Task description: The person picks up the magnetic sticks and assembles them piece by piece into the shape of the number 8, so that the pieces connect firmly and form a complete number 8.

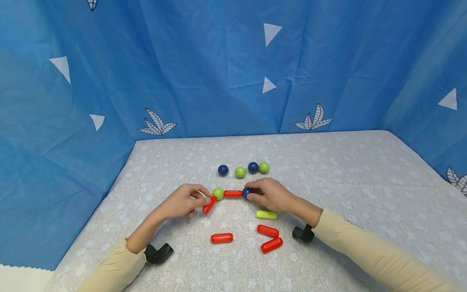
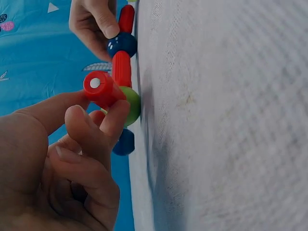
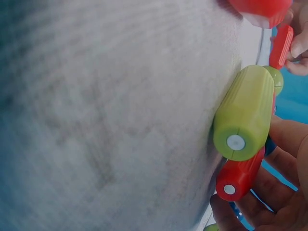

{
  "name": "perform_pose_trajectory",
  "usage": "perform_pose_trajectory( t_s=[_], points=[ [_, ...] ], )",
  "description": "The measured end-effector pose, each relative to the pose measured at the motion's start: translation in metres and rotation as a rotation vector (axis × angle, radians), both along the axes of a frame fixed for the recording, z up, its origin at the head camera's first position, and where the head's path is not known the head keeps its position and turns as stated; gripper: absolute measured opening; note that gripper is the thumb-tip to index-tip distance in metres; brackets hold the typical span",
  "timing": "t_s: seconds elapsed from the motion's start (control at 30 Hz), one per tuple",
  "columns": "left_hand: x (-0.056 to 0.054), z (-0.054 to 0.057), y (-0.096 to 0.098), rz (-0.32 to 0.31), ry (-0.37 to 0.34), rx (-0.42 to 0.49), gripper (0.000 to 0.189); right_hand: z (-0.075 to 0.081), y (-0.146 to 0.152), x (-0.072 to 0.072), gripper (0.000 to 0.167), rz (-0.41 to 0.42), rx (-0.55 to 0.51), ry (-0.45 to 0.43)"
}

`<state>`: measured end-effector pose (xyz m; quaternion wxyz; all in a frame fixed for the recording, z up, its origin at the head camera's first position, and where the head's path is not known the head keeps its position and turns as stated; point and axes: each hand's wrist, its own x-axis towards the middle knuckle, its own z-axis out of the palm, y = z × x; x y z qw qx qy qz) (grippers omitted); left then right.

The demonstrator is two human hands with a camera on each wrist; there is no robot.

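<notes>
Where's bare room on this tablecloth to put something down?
Biggest patch: tablecloth right of the right hand, out to the blue curtain. Also left of the left hand, and beyond the loose balls. Crowded between the hands: ball-and-rod chain, with loose rods in front.

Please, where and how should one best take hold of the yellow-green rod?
Probably best to pinch the yellow-green rod across its ribbed middle, coming from above and the near side: it lies on its side, running roughly left to right, while the right hand is just beyond it.
</notes>
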<state>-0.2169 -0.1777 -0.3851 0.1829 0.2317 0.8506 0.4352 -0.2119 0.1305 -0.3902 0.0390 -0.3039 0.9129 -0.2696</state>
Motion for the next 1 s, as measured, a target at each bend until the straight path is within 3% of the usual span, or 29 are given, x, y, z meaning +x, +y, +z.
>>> perform_pose_trajectory(
  t_s=[0.37,0.77,1.0],
  points=[
    [0.008,0.004,0.009,-0.023,-0.062,0.034,0.027,0.002,-0.001,0.0,0.035,-0.009,-0.004,0.0],
    [0.011,-0.001,0.019,0.058,-0.048,0.024,0.022,0.002,-0.002,0.0,0.036,-0.02,0.002,-0.018],
    [0.01,-0.002,0.02,0.068,-0.068,0.035,0.021,0.002,-0.001,0.0,0.036,-0.028,-0.007,-0.021]
  ],
)
